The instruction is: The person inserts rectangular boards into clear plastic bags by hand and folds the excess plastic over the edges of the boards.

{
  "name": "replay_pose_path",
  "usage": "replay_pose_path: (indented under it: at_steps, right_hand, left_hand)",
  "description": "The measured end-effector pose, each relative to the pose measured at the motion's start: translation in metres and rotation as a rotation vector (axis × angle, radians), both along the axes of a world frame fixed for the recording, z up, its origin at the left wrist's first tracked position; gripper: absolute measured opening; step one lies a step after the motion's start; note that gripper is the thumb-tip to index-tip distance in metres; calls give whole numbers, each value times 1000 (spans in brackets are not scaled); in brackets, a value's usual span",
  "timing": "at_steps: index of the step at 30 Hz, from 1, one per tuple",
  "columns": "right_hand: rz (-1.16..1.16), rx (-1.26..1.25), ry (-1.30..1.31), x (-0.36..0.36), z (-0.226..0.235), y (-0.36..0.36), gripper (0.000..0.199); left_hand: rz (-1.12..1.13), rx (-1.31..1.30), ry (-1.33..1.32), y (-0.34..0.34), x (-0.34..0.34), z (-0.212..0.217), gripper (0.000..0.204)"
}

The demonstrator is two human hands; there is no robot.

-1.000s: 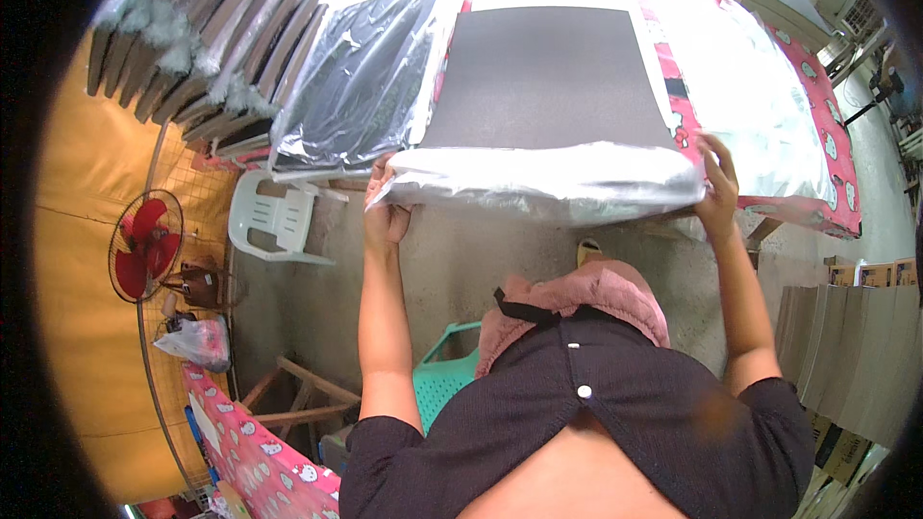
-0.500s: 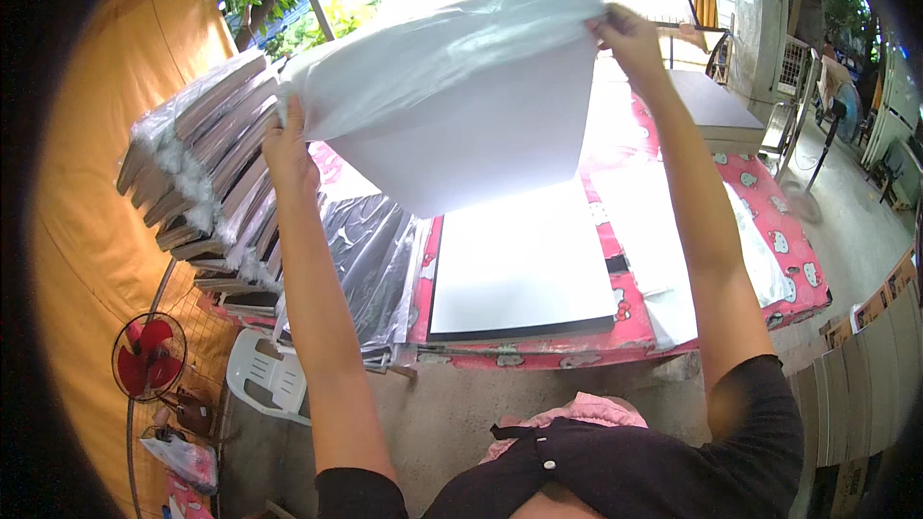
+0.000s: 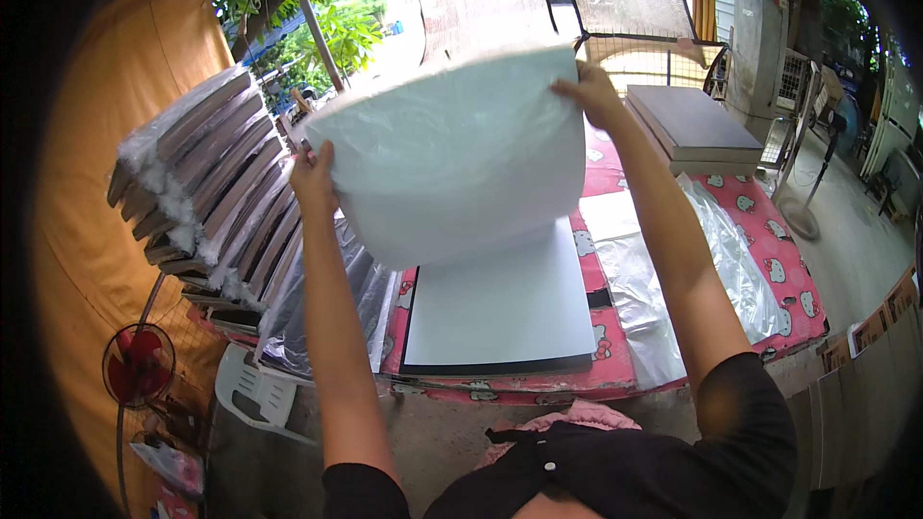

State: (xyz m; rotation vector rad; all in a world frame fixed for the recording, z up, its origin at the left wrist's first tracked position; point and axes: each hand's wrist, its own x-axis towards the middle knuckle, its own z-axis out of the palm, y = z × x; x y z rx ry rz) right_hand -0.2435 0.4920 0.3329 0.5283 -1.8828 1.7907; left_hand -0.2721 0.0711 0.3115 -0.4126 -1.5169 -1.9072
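Note:
Raised over the table is a large whitish sheet [image 3: 461, 154], its upper part glossy and faintly wrinkled like plastic film. At its left edge my left hand [image 3: 315, 178] is closed, thumb toward me. My right hand [image 3: 596, 98] pinches the upper right corner. The sheet's bottom edge bows toward me, above a flat white sheet [image 3: 505, 317] that lies on a dark board [image 3: 500, 366]. Whether the two touch at the far side, I cannot tell. Clear plastic bags [image 3: 654, 303] lie flat to the right, beneath my right forearm.
A tall leaning stack of plastic-wrapped boards [image 3: 207, 173] stands at left. Grey boards [image 3: 692, 125] are piled at the table's far right. Pink patterned cloth [image 3: 793, 279] covers the table. A white plastic chair [image 3: 252, 389] and red fan [image 3: 141, 365] are at lower left.
Both hands have come lower, bringing the sheet down over the flat one. Its lower edge now curves toward me. My view has tilted slightly upward.

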Motion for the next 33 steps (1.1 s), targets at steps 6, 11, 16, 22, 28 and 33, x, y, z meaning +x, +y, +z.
replay_pose_path:
  at_steps: [6,11,16,22,28,33]
  right_hand:
    - [-122,8,388,6,77,4,32]
    - [-201,96,208,-36,49,4,42]
    - [40,3,-81,-50,-55,14,48]
    - [275,-20,-157,-45,-131,34,61]
    - [-8,115,-39,-74,-114,19,70]
    - [-85,-53,-61,-32,-51,11,69]
  left_hand:
    - [181,8,379,39,42,92,29]
    - [516,-340,172,16,-13,62,40]
    - [77,-176,4,25,-22,-31,58]
    - [-73,-239,-303,-2,1,-106,53]
    - [-36,-316,14,39,-4,-92,66]
    - [225,-299,24,51,26,-39,64]
